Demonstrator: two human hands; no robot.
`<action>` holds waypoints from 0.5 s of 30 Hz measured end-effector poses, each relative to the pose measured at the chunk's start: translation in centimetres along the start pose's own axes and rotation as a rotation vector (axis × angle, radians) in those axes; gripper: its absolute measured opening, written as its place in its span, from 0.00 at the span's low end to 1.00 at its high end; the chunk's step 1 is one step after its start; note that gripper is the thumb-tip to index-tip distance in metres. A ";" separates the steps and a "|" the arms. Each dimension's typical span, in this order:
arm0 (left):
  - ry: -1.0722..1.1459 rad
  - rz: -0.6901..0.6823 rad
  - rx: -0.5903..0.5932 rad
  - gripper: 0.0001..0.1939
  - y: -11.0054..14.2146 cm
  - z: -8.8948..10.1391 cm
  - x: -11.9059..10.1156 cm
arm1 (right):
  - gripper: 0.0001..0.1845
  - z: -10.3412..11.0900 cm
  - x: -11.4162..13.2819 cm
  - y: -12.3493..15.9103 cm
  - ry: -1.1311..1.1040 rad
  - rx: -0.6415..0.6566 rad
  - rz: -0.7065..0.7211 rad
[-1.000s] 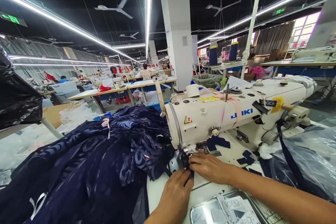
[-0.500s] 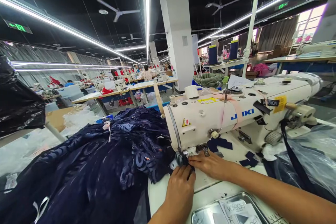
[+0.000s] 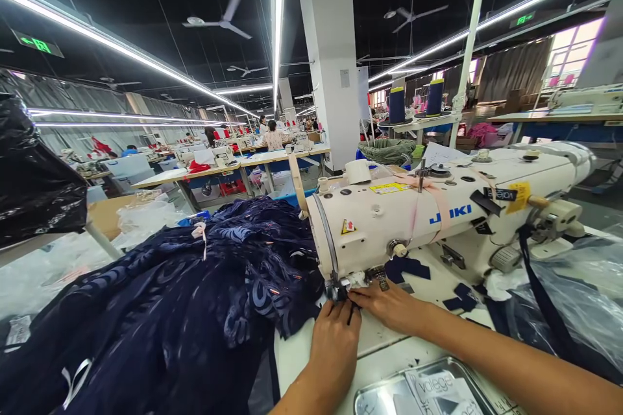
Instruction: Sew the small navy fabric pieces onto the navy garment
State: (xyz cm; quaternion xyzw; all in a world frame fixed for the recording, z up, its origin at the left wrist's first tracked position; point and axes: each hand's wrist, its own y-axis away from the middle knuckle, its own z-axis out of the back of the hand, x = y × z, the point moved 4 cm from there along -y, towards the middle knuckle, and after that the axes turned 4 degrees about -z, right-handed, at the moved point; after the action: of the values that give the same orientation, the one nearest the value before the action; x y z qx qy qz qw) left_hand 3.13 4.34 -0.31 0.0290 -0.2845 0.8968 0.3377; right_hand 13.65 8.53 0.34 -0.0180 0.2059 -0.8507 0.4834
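My left hand (image 3: 335, 340) is at the needle end of a white JUKI sewing machine (image 3: 365, 243), its bent fingers closed on a small dark navy piece of fabric (image 3: 349, 315). Right beside it, my right hand (image 3: 389, 308) presses its fingertips down by the presser foot (image 3: 335, 290), touching the same fabric. Fingers and machine head cover most of that piece. A large heap of navy patterned garments (image 3: 170, 318) lies to the left and reaches up to the needle area.
Navy scraps (image 3: 407, 268) lie under the machine arm. A metal tray (image 3: 363, 399) with paper labels sits at the front edge. Clear plastic (image 3: 579, 292) is at the right, a black plastic bag (image 3: 39, 175) at the left. Navy thread cones (image 3: 435, 97) stand behind the machine.
Both hands stay at the needle, the left one shifting slightly forward toward the presser foot. The dark fabric between them shows less. The camera view has tilted a little.
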 end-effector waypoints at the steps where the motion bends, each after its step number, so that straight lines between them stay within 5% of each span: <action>1: -0.006 0.002 -0.006 0.16 0.0 -0.1 0.0 | 0.24 0.0 0.0 0.0 -0.002 0.000 -0.008; 10: 0.078 0.020 -0.076 0.18 0.7 0.3 0.1 | 0.21 0.1 -0.5 -0.2 -0.092 0.033 -0.091; 15: 0.299 0.113 0.086 0.21 1.2 1.5 1.9 | 0.14 0.3 -0.3 -0.1 -0.151 0.052 -0.165</action>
State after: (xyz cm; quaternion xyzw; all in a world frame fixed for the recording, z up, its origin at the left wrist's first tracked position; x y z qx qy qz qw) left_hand 0.71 3.99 0.84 -0.1063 -0.1936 0.9199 0.3240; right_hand 13.79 8.71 0.72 -0.0863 0.1448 -0.8887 0.4263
